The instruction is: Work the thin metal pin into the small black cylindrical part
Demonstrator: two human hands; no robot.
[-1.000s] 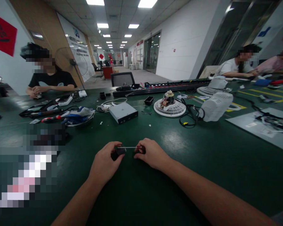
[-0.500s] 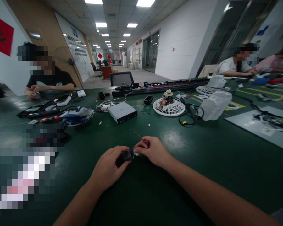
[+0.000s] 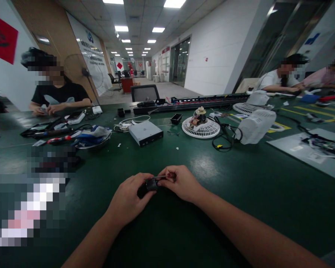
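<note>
Thumb and fingers of my left hand (image 3: 132, 197) are closed around a small black cylindrical part (image 3: 151, 184), whose round end faces right. My right hand (image 3: 182, 183) is closed on a thin screwdriver (image 3: 160, 177) with a reddish handle. The screwdriver's shaft points left and lies along the top of the black part; I cannot tell whether its tip touches it. The right fingertips are at the part's right end. Any small piece between them there is hidden.
Beyond my hands sit a silver optical drive (image 3: 145, 133), a small black tray (image 3: 176, 118) and a white fan grille with a motor (image 3: 201, 126). A white housing (image 3: 257, 126) with black cable stands right. A cloth-filled dish (image 3: 92, 137) lies left. Co-workers sit across the table.
The screwdriver has swung from pointing up-left, away from the black part, to lying nearly level over it. My right fingers have shifted against the part's end; my left hand stays almost still.
</note>
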